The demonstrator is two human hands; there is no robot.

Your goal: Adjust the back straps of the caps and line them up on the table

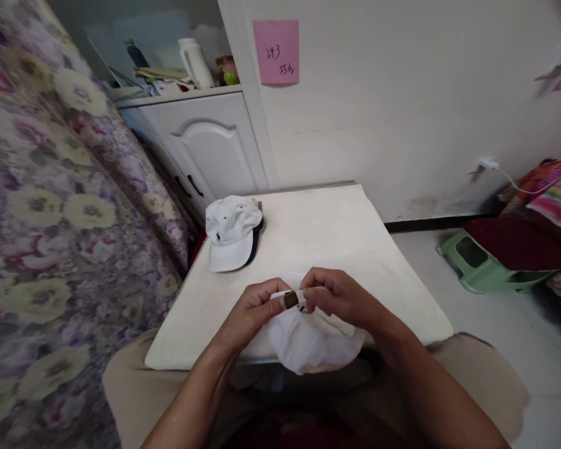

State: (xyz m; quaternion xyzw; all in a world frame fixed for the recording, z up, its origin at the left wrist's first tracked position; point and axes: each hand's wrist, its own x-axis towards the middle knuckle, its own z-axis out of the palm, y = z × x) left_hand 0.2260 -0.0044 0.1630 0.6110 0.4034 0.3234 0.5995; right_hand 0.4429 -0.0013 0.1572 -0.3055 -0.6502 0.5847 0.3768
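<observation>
A white cap (315, 346) is held between my hands at the near edge of the white table. My left hand (257, 305) pinches its back strap beside a brass-coloured buckle (290, 299). With thumb and fingers closed, my right hand (334, 293) grips the white strap just right of the buckle. The cap's crown hangs below my hands, partly past the table edge. Further back on the left lies a stack of caps, with a white cap (231, 231) bearing a small dark logo on top and a dark cap (258, 234) showing under it.
The white table (318, 231) stands against the wall. A floral curtain (75, 249) hangs at the left, near a white cabinet (206, 149) holding a white jug (195, 62). At the right is a green stool (481, 268) with a dark red top.
</observation>
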